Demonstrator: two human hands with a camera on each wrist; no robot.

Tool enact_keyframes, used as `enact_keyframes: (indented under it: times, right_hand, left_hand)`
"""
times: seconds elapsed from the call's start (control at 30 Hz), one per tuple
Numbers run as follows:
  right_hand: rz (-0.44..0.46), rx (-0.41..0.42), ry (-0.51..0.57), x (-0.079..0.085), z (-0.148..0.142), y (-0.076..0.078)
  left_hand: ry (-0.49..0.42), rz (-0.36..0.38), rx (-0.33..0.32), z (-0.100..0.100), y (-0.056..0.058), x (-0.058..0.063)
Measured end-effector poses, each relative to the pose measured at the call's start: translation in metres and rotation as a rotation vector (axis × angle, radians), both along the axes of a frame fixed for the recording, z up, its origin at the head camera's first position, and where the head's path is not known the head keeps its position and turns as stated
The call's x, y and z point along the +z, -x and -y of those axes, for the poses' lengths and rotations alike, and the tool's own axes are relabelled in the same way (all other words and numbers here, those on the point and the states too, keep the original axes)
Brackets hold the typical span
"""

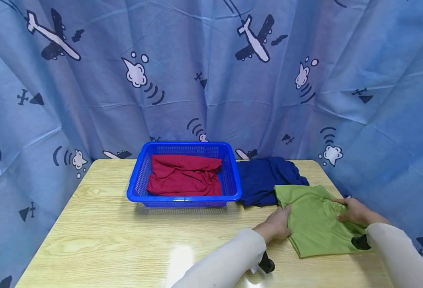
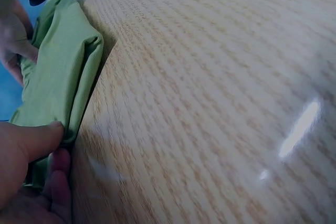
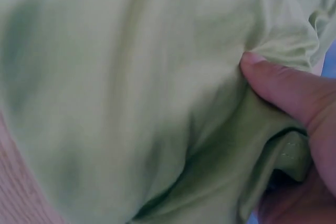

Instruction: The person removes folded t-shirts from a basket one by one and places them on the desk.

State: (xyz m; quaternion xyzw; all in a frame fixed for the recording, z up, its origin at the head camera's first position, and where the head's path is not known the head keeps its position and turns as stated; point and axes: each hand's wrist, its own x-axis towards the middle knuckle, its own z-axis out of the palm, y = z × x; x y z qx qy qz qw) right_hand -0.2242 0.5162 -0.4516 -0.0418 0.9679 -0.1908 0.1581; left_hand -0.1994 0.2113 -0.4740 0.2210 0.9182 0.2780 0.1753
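A folded piece of green clothing (image 1: 312, 224) lies at the table's right side, its far end overlapping a dark blue garment. My left hand (image 1: 277, 224) pinches its left edge; in the left wrist view the thumb (image 2: 44, 137) is on top of the layered cloth and the fingers are underneath. My right hand (image 1: 359, 212) grips the right side, where the cloth bunches into creases. In the right wrist view that thumb (image 3: 278, 82) presses into the green fabric, and the other fingers are mostly hidden behind it.
A blue plastic basket (image 1: 184, 199) stands at the back middle of the wooden table (image 1: 107, 236), holding a folded red garment (image 1: 184, 174). The dark blue garment (image 1: 265, 180) lies crumpled against the basket's right side. A patterned blue curtain (image 1: 204, 80) hangs behind and beside the table.
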Motion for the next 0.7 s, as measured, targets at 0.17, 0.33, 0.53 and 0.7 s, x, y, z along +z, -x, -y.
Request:
enact_keyframes:
  times: [0.17, 0.33, 0.53, 0.7]
  right_hand:
    - [0.011, -0.023, 0.006, -0.0003, 0.0046, 0.0002]
    - [0.031, -0.029, 0.022, -0.0009, 0.0061, 0.0008]
    - [0.041, -0.024, 0.037, -0.0028, 0.0038, -0.0028]
    - [0.029, -0.017, 0.021, -0.0016, 0.0015, -0.0047]
  left_hand:
    - [0.011, -0.008, -0.033, 0.0019, 0.0030, -0.0041]
    - [0.005, 0.020, -0.050, 0.0050, 0.0052, -0.0043]
    - [0.001, 0.001, -0.043, 0.0046, 0.0022, -0.0036]
    - [0.023, -0.045, -0.052, 0.0025, 0.0006, -0.0045]
